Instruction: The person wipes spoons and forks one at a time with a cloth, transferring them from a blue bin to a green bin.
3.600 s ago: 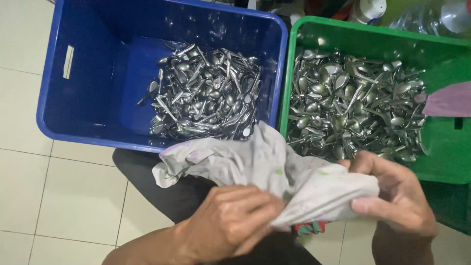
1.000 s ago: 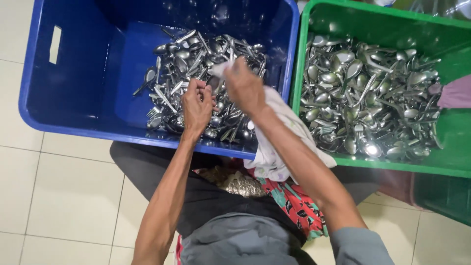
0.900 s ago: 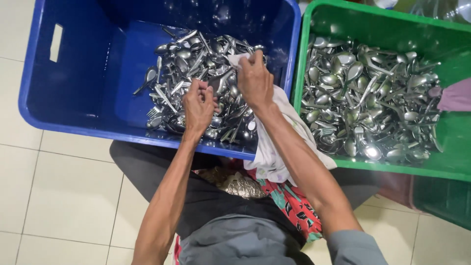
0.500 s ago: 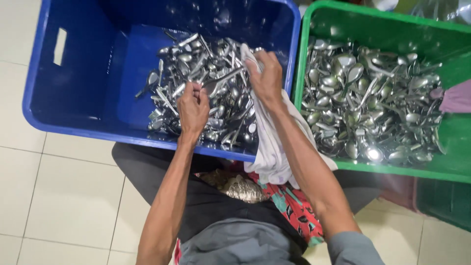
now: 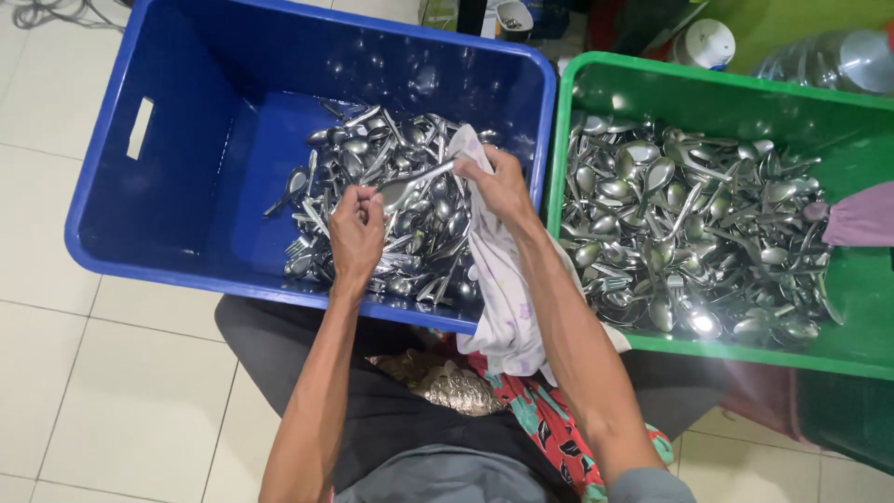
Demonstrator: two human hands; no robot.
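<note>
Now both hands lift one spoon [image 5: 410, 183] off the pile.

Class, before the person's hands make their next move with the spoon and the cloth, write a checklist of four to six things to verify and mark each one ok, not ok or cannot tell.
1. Spoon is lifted clear of the pile in the blue crate: ok.
2. Left hand grips the spoon at its bowl end: ok.
3. Right hand holds the cloth at the spoon's handle: ok.
4. Cloth hangs over the crate's near rim without snagging on cutlery: cannot tell.
5. Spoon is dry and clean: cannot tell.
6. Green crate has room for another spoon: ok.
</note>
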